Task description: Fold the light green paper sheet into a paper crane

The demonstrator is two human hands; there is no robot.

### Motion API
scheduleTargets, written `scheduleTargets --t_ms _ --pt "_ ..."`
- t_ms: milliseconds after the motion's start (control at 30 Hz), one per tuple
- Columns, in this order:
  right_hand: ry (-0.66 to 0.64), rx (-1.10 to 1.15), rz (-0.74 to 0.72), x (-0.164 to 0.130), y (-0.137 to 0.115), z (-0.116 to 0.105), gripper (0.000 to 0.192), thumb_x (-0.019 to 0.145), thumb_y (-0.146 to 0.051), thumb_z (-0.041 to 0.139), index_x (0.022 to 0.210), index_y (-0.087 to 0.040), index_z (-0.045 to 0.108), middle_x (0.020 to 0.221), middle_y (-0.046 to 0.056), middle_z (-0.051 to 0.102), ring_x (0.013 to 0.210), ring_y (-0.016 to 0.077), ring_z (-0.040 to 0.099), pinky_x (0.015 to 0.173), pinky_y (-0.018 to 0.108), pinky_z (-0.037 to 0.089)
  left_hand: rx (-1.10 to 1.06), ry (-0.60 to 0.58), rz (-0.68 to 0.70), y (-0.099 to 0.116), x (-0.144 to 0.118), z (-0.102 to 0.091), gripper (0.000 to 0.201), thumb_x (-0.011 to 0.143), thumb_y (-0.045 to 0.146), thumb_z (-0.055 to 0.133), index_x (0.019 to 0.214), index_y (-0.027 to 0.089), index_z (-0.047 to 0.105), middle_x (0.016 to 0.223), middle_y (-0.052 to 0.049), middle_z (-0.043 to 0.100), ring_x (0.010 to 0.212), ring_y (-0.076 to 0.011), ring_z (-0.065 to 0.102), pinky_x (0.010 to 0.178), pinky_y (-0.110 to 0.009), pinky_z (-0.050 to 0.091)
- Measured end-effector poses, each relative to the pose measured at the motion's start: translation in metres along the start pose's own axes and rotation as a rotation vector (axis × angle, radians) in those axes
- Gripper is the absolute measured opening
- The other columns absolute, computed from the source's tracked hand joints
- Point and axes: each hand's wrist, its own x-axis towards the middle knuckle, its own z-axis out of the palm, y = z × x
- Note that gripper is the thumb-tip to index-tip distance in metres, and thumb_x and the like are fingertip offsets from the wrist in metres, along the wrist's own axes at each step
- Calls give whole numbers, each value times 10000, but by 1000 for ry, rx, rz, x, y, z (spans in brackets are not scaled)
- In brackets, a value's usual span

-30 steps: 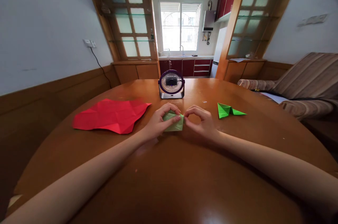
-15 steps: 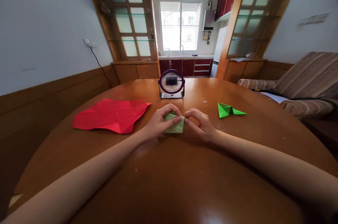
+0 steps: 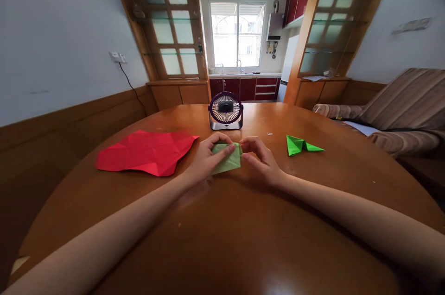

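A small, pale green folded paper [image 3: 229, 160] sits between my two hands over the middle of the round wooden table [image 3: 222, 239]. My left hand [image 3: 205, 158] grips its left side, thumb on top and fingers curled over the far edge. At the paper's right corner, my right hand [image 3: 259, 158] pinches with the fingertips. Part of the paper is hidden under my fingers.
A creased red paper sheet [image 3: 146, 151] lies flat to the left. On the right rests a bright green folded paper shape [image 3: 301, 145]. A small purple desk fan [image 3: 225, 110] stands just behind my hands. Beyond the table's right edge is a striped sofa [image 3: 399, 109].
Both hands have shifted slightly away from me with the pale green paper. The paper now lies flatter, with more of its top face showing.
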Motion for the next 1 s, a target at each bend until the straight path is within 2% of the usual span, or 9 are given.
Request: scheduleTargets --t_ms 100,233,300,400,467,533,733,867,1000 --pt "-71 49 62 -2 3 4 385 833 -320 642 1174 -215 495 1088 64 592 936 174 576 845 335 480 -120 149 -38 1 -1 7 248 775 391 684 833 183 563 781 4 584 664 -117 541 599 -216 447" --pt "-24 41 139 -3 5 8 185 881 -337 576 1001 -198 602 948 38 633 858 159 576 815 317 465 -294 264 -69 -1 -2 14 266 749 350 718 860 203 525 809 14 566 650 -104 544 592 -217 466" --pt "23 109 186 -3 6 9 174 889 -351 557 921 -190 616 878 25 629 815 150 571 778 303 457 -294 252 -44 -3 -1 13 316 712 310 754 926 214 542 830 14 564 692 -105 555 625 -213 472" --pt "19 232 247 -1 8 8 178 868 -353 579 888 -180 616 801 5 595 729 129 542 699 274 438 -272 116 -76 -4 2 7 370 713 312 751 1034 215 594 838 1 601 723 -118 577 655 -228 476" --pt "-10 281 276 0 7 7 170 861 -341 585 863 -174 613 736 -13 555 659 113 500 632 255 408 -279 16 -149 -2 3 3 293 745 365 720 967 186 652 841 -25 643 717 -136 598 651 -247 479" --pt "-21 318 298 0 5 6 164 857 -333 586 837 -171 606 688 -25 520 616 106 468 592 247 382 -299 -25 -220 0 4 1 270 755 409 706 870 165 687 845 -50 679 707 -157 618 642 -267 481" --pt "20 304 315 3 -2 5 214 844 -384 605 797 -175 597 749 -12 554 708 119 502 675 260 403 -320 59 -309 6 6 -1 278 659 362 799 849 173 728 798 -37 712 679 -153 630 639 -257 474" --pt "-8 346 353 3 -2 6 259 840 -427 610 792 -174 586 698 -19 546 641 114 503 619 258 411 -255 42 -322 13 8 -3 282 652 351 805 865 177 747 824 -46 727 708 -149 632 652 -244 472" --pt "-22 444 404 1 0 10 248 807 -412 664 839 -176 592 729 -11 591 648 115 540 620 257 441 -245 98 -314 13 7 -2 259 656 378 796 785 157 754 719 -49 709 641 -147 606 590 -243 447"
